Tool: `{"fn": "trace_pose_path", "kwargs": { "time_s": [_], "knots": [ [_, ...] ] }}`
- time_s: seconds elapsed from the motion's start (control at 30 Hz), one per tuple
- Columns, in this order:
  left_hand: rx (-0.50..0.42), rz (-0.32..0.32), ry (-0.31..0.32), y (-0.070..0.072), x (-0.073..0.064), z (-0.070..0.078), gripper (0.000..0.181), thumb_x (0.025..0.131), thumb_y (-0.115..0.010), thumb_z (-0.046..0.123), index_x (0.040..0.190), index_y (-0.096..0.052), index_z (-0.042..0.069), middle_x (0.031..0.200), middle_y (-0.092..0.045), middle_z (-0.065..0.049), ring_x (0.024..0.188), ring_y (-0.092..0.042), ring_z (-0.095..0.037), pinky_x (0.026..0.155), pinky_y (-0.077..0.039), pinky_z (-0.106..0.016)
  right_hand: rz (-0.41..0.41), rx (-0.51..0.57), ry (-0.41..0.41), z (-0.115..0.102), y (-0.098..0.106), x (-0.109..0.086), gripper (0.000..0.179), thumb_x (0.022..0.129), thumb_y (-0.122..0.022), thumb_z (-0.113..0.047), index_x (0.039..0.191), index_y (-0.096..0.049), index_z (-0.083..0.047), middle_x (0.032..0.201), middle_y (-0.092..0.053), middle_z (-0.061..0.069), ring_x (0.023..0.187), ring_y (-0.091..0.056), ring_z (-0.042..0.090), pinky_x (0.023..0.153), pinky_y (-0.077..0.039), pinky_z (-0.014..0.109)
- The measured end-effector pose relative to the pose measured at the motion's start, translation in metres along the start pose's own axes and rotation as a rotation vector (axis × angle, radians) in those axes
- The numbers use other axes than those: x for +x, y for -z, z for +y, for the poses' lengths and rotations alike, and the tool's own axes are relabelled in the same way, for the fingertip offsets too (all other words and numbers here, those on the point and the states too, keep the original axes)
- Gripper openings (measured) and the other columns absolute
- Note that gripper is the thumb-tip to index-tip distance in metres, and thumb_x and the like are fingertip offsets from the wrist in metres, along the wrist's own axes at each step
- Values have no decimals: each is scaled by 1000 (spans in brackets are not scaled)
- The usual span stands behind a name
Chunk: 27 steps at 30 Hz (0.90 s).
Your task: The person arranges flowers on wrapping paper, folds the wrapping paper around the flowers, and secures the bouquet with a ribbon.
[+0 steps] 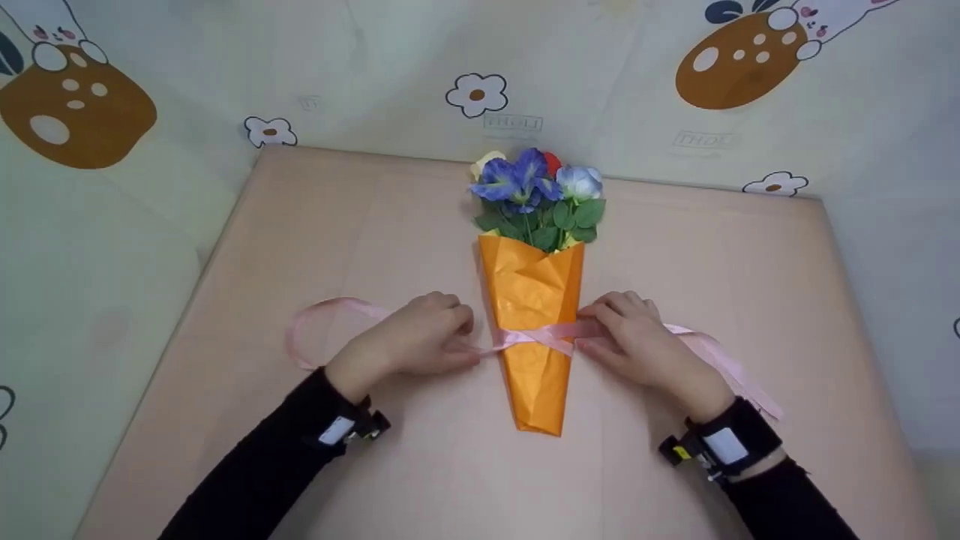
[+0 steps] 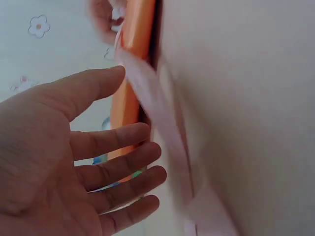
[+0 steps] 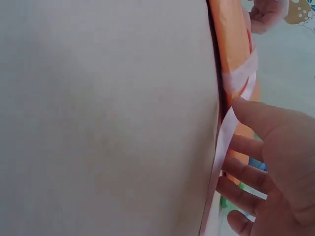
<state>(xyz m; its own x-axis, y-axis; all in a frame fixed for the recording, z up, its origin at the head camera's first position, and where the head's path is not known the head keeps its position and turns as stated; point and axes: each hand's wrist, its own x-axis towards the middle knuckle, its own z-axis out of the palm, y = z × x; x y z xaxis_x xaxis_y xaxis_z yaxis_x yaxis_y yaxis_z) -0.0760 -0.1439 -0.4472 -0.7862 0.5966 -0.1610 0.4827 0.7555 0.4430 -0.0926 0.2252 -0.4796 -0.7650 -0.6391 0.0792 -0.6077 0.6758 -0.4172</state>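
Observation:
A small bouquet of artificial flowers in an orange paper wrap lies on the table. Around the wrap runs a pink ribbon, crossed over its front. At the bouquet's left my left hand has its thumb by the ribbon; the left wrist view shows the fingers extended and spread. On the other side my right hand is beside the wrap, thumb and fingers apart. In the right wrist view its thumb and fingertips touch the ribbon strip that runs past them.
The light brown tabletop extends to both sides of the bouquet. One ribbon tail loops out left behind my left wrist. Another tail trails right behind my right hand. Behind the table is patterned cloth or paper.

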Motion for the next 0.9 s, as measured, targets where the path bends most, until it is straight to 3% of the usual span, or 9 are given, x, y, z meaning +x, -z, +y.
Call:
{"fn": "trace_pose_path", "kwargs": {
  "time_s": [0.13,0.3,0.4,0.57,0.7,0.9],
  "knots": [
    [7,-30,-64,-9,10,7,21,102,-79,30,94,-73,11,81,-60,0,83,-56,-22,79,-51,-38,14,14,51,-3,-6,1,17,104,-79,-24,104,-75,-8,93,-66,3,91,-59,24,85,-44,41],
    [-33,-70,-73,-7,12,6,16,106,-73,19,93,-71,10,73,-56,1,75,-54,-21,74,-49,-35,-51,119,-8,0,1,-7,11,107,-73,-20,100,-73,-12,79,-57,-8,75,-55,12,72,-50,32],
    [-78,-108,-47,-3,10,2,15,107,-69,17,94,-71,11,72,-53,2,70,-53,-20,70,-47,-34,-84,139,-76,2,5,-10,10,109,-70,-21,104,-75,-14,78,-56,-11,74,-54,9,70,-49,30],
    [-144,-186,9,2,7,-8,19,108,-66,20,91,-73,16,68,-49,4,66,-51,-17,68,-45,-33,-99,113,-108,5,3,-10,12,109,-70,-20,105,-78,-12,79,-60,-9,75,-56,12,72,-51,32],
    [-170,-237,6,6,5,-20,22,107,-66,18,86,-73,18,67,-46,7,65,-49,-15,67,-42,-32,-101,109,-144,11,2,-12,13,109,-70,-20,103,-79,-12,78,-61,-7,74,-57,15,72,-51,34],
    [-186,-295,-21,12,-5,-45,35,103,-66,11,69,-64,16,60,-52,11,61,-48,-9,66,-41,-27,-117,101,-261,25,12,-25,16,110,-69,-24,100,-77,-14,70,-48,-8,69,-52,14,66,-44,31]
  ]
}}
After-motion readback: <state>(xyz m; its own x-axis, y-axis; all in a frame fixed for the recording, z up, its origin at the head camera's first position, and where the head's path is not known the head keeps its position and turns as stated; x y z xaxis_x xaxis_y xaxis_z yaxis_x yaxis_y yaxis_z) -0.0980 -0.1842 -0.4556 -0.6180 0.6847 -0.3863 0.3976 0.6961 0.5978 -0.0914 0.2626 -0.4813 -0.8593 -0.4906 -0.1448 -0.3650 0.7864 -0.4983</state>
